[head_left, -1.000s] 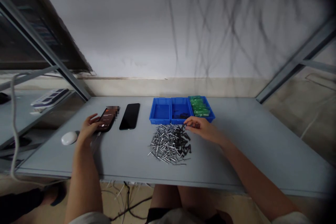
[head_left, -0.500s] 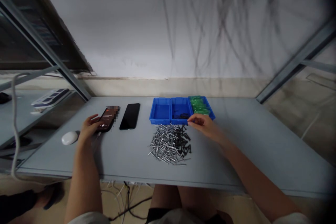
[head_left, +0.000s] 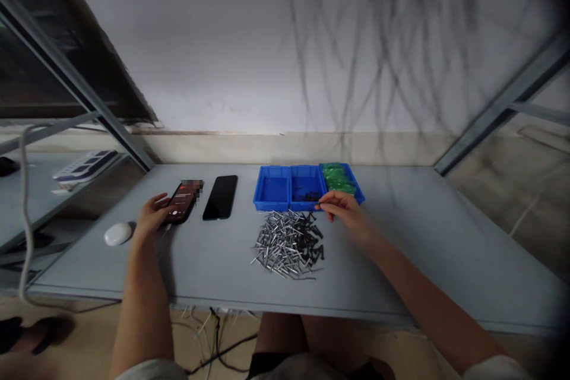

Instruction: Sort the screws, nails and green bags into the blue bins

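My left hand (head_left: 154,214) grips the left side of a smartphone (head_left: 181,202) with a lit screen; the thumb lies over its lower part. A thin cable runs from the phone's bottom end. By the front right corner of the middle blue bin (head_left: 305,170), my right hand (head_left: 341,211) is closed in a pinch. A small dark piece, apparently a black screw (head_left: 317,206), shows at its fingertips. Several black screws lie in that bin. Just in front is a pile of silver rivets (head_left: 282,243) with black screws (head_left: 315,243) along its right side.
The left blue bin (head_left: 274,189) holds nothing visible; the right one contains green packets (head_left: 338,179). A dark-screened phone (head_left: 220,197) lies right of the lit one, and a white oval case (head_left: 118,234) near my left wrist. Another person's foot (head_left: 47,332) shows at lower left.
My right hand has shifted slightly left and down beside the middle bin, its fingers turned a little. My left hand stays put. The other person's foot has moved left.
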